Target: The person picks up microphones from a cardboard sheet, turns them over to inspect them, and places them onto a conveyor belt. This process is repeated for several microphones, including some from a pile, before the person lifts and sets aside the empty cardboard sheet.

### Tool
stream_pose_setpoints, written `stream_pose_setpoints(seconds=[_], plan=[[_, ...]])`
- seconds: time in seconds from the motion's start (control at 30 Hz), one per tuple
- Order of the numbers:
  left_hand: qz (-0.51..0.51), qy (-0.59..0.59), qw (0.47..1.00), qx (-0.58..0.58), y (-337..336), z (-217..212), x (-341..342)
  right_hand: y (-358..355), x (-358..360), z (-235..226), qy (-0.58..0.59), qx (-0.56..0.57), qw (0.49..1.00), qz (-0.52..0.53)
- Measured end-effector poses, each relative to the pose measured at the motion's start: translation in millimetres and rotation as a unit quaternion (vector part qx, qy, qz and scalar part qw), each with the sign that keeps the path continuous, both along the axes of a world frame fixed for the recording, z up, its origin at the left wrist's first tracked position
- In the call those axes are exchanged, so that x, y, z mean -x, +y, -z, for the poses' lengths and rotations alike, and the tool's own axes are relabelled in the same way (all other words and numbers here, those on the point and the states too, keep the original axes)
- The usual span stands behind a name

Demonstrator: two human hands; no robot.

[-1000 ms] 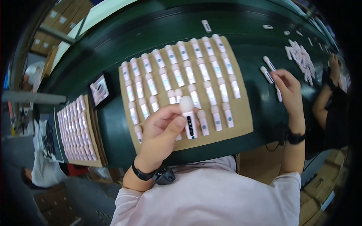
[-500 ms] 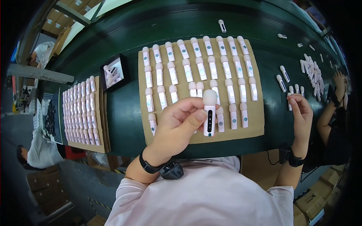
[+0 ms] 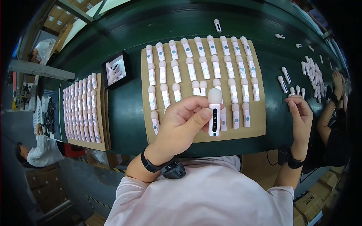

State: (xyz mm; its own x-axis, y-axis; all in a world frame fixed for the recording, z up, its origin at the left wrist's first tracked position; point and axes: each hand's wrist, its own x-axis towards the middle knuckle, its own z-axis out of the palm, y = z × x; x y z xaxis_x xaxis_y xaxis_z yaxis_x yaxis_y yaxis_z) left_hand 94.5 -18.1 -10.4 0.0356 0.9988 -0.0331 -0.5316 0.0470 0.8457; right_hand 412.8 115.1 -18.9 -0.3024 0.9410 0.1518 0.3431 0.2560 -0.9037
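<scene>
My left hand (image 3: 186, 122) is closed around a small white wand-shaped device (image 3: 214, 124) with a rounded pale head. It stands upright, its black button panel towards me, over the near part of a cardboard sheet (image 3: 188, 138). Rows of similar devices (image 3: 200, 47) lie on that sheet, most with a round greenish mark up; my left hand hides some of them. At the right my right hand (image 3: 302, 116) has its fingertips pinched together beside several loose devices (image 3: 298, 90). Whatever lies between those fingertips is mostly hidden.
A black box (image 3: 124, 71) holding a few devices stands left of the sheet. Beyond it are stacked cardboard sheets (image 3: 103, 128) with more rows. A heap of devices (image 3: 315, 75) lies at the right, near another person's hands (image 3: 338, 83). One device (image 3: 217, 25) lies at the far side.
The whole view has shifted slightly, so the sheet appears a little further right. My left hand still holds the device; my right hand has barely moved.
</scene>
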Motion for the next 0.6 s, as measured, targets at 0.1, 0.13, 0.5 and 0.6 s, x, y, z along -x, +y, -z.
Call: stream_pose_setpoints(seconds=[0.1,0.13,0.5,0.6], plan=[[-0.001,-0.011,1.0,-0.006,0,2,-1,-8,10,-7,0.007,-0.002,1.0,-0.026],[-0.002,-0.017,1.0,-0.009,0,2,-2,-12,15,-10,0.01,-0.002,0.999,-0.039],[-0.002,0.009,1.0,0.0,1,-5,-11,-57,79,-24,0.04,-0.07,0.975,-0.209],[0.003,0.029,0.999,-0.028,1,-5,-12,-65,95,-27,0.096,-0.046,0.972,-0.21]])
